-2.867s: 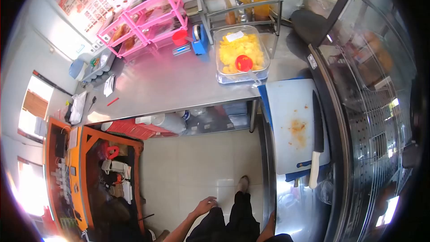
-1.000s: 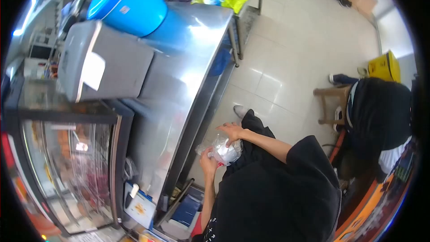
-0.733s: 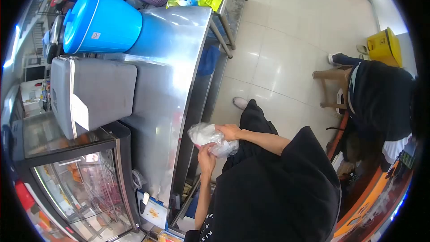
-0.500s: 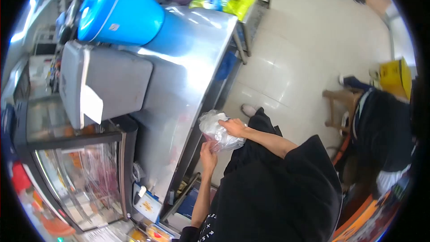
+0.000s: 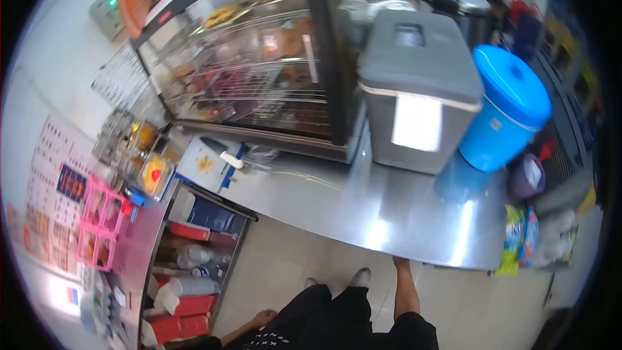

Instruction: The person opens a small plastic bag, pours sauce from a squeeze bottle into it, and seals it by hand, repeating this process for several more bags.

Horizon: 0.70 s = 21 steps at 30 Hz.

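Observation:
My right hand (image 5: pixel 402 262) reaches beneath the front edge of the steel counter (image 5: pixel 311 204), and its fingers are hidden under the top. My left hand (image 5: pixel 264 317) hangs low in front of my body, left of my legs. It looks loosely open, with nothing visible in it, though it is small and blurred. The clear plastic bag from earlier does not show. Above my right arm, on the counter, stand a grey lidded cool box (image 5: pixel 414 84) with a white paper on its front and a blue lidded bucket (image 5: pixel 505 110).
A glass display warmer (image 5: pixel 253 58) stands at the back left of the counter. Near it a knife (image 5: pixel 222 151) lies on a white cutting board (image 5: pixel 197 165). Lower left, shelves (image 5: pixel 191 253) hold boxes and cups. Green and blue packets (image 5: pixel 518 236) sit at the far right.
My view has swung round to face the counter. The plastic bag that both hands held is out of sight. My right hand has gone under the counter edge; my left has dropped away, apart from it.

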Each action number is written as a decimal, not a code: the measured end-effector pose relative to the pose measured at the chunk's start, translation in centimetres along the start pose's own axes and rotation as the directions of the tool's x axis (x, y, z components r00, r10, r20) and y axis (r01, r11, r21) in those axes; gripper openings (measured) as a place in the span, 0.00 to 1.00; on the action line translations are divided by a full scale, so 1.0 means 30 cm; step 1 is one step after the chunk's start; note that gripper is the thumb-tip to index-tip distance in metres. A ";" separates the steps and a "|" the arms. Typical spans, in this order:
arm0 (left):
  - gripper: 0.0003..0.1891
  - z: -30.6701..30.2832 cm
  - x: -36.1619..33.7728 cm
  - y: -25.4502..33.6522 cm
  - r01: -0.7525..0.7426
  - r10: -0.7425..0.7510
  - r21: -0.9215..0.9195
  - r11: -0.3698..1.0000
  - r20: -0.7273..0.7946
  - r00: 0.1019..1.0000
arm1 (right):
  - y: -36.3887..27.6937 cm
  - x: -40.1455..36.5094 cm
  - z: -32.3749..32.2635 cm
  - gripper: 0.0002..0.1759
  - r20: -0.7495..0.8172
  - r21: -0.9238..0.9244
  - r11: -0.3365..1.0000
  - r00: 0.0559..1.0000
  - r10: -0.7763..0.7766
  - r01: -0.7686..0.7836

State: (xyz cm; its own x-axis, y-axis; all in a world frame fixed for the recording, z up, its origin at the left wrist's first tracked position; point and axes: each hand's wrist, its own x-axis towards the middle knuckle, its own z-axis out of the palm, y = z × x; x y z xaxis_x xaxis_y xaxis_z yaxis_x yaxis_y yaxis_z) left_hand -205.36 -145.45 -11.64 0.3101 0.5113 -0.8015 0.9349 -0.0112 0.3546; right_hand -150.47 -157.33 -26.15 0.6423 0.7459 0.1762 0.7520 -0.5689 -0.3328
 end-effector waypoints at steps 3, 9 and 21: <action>0.24 0.170 -0.057 -0.254 -0.170 0.166 -0.057 0.984 -0.065 0.984 | 0.005 0.047 0.009 0.14 0.151 -0.065 0.997 0.987 0.061 -0.051; 0.24 0.299 -0.154 -0.223 0.151 -0.144 -0.119 0.981 0.070 0.987 | 0.008 0.022 -0.007 0.20 0.298 -0.166 0.981 0.942 0.150 -0.104; 0.23 0.379 -0.130 -0.224 0.144 -0.143 -0.009 0.990 0.079 0.987 | -0.121 -0.156 -0.115 0.36 0.191 -0.173 0.962 0.950 0.245 -0.213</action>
State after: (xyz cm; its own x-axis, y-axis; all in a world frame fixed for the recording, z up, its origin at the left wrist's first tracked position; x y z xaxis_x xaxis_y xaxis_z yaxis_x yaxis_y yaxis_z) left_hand -210.88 -157.14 -16.38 0.1859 0.4379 -0.8796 0.9683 0.0703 0.2396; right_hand -155.69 -159.95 -22.58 0.7665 0.6357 -0.0911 0.6118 -0.7660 -0.1976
